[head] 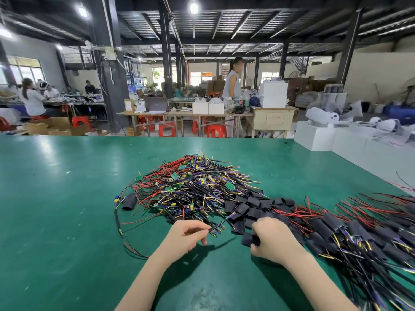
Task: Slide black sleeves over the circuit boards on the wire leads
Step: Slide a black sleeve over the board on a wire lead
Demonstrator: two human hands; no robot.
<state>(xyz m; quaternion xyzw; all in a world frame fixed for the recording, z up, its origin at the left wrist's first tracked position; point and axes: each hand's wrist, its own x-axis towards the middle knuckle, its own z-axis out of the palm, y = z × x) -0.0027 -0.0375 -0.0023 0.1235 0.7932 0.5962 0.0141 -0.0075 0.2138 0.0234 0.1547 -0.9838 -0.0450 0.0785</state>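
A tangled pile of wire leads with small green circuit boards [190, 187] lies in the middle of the green table [67, 198]. Loose black sleeves [249, 207] lie heaped at its right edge. My left hand [187, 235] pinches the end of a black wire lead [221, 223] that runs back into the pile. Just to the right, my right hand [272, 240] grips a black sleeve [248, 239] low over the table. The lead's tip and the sleeve are a short gap apart.
Sleeved leads [359, 234] are spread across the table's right side. One sleeved lead [128, 202] lies alone left of the pile. White boxes [318, 135] stand beyond the far right corner. People work at distant tables; one stands behind the table.
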